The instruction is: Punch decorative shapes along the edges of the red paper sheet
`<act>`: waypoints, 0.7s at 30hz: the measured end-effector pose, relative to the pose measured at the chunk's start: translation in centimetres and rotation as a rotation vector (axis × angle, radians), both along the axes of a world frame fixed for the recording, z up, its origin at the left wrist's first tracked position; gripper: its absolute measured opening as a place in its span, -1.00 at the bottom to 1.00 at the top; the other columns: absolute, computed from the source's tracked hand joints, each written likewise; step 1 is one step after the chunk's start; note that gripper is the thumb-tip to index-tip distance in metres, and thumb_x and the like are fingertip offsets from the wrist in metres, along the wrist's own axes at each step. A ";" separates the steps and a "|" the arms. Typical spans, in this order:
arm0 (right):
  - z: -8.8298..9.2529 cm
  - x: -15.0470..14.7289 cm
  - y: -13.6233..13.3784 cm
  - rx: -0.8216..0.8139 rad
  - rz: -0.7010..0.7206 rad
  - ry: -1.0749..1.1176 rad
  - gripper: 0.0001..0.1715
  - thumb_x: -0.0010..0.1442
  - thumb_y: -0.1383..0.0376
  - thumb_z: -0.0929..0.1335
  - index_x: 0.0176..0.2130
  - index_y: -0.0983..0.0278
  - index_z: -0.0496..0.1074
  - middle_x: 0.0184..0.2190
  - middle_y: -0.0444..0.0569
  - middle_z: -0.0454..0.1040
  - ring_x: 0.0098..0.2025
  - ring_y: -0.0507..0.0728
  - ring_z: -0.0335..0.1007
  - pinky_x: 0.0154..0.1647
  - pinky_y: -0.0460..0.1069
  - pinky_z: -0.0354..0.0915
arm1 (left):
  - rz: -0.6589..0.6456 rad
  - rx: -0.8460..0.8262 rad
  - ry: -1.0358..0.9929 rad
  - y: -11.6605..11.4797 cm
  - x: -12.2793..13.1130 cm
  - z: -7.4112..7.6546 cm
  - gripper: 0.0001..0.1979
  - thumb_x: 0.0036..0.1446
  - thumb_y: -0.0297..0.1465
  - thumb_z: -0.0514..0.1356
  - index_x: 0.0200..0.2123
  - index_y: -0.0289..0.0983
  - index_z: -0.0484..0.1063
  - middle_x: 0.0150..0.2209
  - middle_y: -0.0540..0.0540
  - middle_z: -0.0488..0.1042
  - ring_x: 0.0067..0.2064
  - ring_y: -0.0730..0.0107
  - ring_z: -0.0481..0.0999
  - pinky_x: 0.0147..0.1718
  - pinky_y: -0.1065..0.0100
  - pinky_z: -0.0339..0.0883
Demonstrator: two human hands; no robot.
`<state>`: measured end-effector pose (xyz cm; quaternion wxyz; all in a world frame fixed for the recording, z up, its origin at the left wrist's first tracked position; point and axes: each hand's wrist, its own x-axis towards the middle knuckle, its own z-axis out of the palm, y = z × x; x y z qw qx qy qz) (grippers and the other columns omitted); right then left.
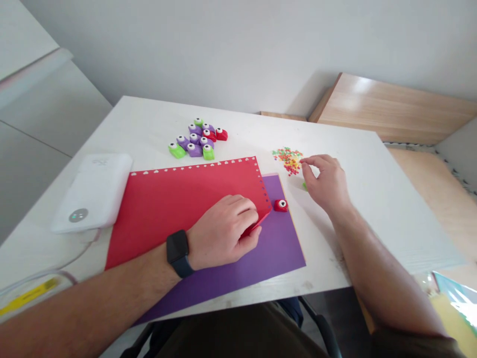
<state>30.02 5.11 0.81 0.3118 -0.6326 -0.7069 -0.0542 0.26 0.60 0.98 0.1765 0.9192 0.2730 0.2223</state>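
My left hand [227, 231], with a dark watch on the wrist, grips the near right edge of a red paper sheet [167, 199] and bends it up slightly. Small punched holes line the sheet's far and right edges. Beneath it lies a purple sheet [286, 243]. A red craft punch [280, 205] with a white button rests on the purple sheet, right of my left hand. My right hand [326, 181] is pinched at the right side of a pile of coloured paper confetti [289, 160]; whatever is between its fingertips is too small to make out.
Several purple, green and red craft punches [197, 140] stand grouped at the back of the white table [242, 127]. A white device [95, 191] with a cable is at the left, and a yellow item [28, 296] lies near the cable. Something green [304, 186] shows under my right hand.
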 end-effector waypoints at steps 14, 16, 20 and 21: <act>2.4 -1.5 -2.3 -0.085 0.380 0.058 -0.84 0.32 0.22 0.47 -0.11 0.23 0.60 -0.15 0.07 0.66 -0.08 0.25 0.55 0.03 0.17 0.43 | -0.014 0.002 -0.016 0.1 -0.1 -0.3 -0.83 0.34 -0.32 0.23 -0.27 -0.30 0.47 -0.18 -0.16 0.51 -0.14 0.18 0.47 -0.08 0.12 0.38; 3.0 -1.9 -3.0 -0.283 0.546 0.026 -0.78 0.30 0.21 0.49 -0.07 0.23 0.60 -0.17 0.05 0.64 -0.13 0.22 0.54 -0.02 0.13 0.44 | -0.012 0.000 -0.018 0.1 -0.1 -0.3 -0.82 0.32 -0.30 0.26 -0.26 -0.30 0.48 -0.18 -0.15 0.52 -0.13 0.17 0.48 -0.07 0.12 0.38; 3.6 -2.1 -3.6 -0.487 0.639 -0.054 -0.79 0.24 0.32 0.49 -0.08 0.22 0.59 -0.19 0.03 0.60 -0.12 0.22 0.51 -0.02 0.12 0.40 | -0.018 -0.003 -0.019 0.1 -0.1 -0.4 -0.80 0.26 -0.26 0.33 -0.25 -0.29 0.48 -0.17 -0.14 0.53 -0.13 0.16 0.49 -0.06 0.12 0.38; 3.7 -2.1 -3.7 -0.505 0.630 -0.060 -0.80 0.23 0.36 0.48 -0.10 0.22 0.59 -0.20 0.02 0.59 -0.13 0.21 0.50 -0.03 0.11 0.40 | -0.023 -0.009 -0.018 0.1 -0.1 -0.4 -0.78 0.25 -0.25 0.35 -0.25 -0.28 0.47 -0.17 -0.14 0.53 -0.12 0.16 0.49 -0.05 0.12 0.38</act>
